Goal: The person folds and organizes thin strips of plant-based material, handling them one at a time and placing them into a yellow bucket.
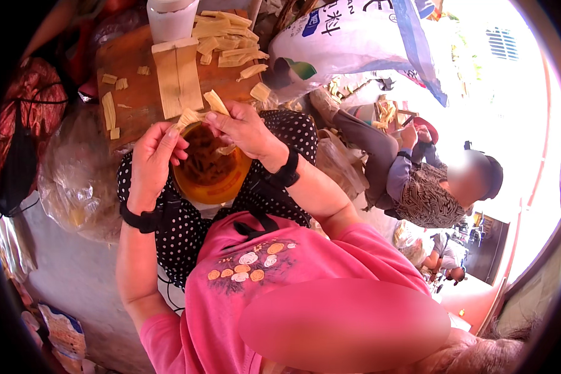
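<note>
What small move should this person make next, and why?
Perhaps ease the left hand and right hand gently apart: the fingers of both pinch pale yellow strip material over the far edge of the orange bowl, so loosened bits could land inside.

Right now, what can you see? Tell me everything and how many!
Board: one, brown, top left
Bowl: one, orange, left of the middle
Strips: many, pale yellow, on the board and held over the bowl
Tub: one, white, at the board's far edge
Slab: one, tan, on the board
Sack: one, white and blue, top
Clear bags: at least two, see-through, either side of the bowl
Other people: at least two, mixed colours, right
Shirt: one, pink, bottom
Trousers: one pair, black with white dots, around the bowl
Wristbands: two, black, on both wrists
Left hand: one, bare, pinching strip
Right hand: one, bare, pinching strip
</note>
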{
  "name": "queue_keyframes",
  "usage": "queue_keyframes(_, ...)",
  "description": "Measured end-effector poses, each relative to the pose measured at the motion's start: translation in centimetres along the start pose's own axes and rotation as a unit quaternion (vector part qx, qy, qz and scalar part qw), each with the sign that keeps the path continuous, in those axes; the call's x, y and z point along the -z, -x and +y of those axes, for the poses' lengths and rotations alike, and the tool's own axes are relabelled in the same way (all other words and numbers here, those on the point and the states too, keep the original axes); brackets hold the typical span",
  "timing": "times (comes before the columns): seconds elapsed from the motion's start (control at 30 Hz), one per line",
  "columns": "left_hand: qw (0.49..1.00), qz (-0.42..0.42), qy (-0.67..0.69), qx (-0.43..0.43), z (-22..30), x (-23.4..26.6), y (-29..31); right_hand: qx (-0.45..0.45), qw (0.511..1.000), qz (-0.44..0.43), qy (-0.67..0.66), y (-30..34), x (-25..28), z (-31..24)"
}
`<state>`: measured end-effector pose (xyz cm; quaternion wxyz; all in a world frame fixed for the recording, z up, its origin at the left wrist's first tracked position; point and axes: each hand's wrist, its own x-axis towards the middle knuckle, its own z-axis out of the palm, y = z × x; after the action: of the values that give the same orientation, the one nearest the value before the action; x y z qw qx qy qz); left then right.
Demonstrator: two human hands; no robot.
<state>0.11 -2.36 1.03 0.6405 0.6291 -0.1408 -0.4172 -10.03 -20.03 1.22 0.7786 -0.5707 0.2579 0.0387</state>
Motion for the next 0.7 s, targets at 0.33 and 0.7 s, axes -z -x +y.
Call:
queue_keyframes(0.33, 0.991, 0.101, -0.086, -0.028, -3.0, 1.5, 1.1, 0.014, 0.992, 0.089, -0.089, 3.4, 4.7, 2.9)
queue_keyframes(0.7, 0.981, 0.009, -0.167, -0.100, -5.5, -4.7, 2.8, -0.018, 0.994, 0.068, 0.081, 7.4, 3.8, 4.2)
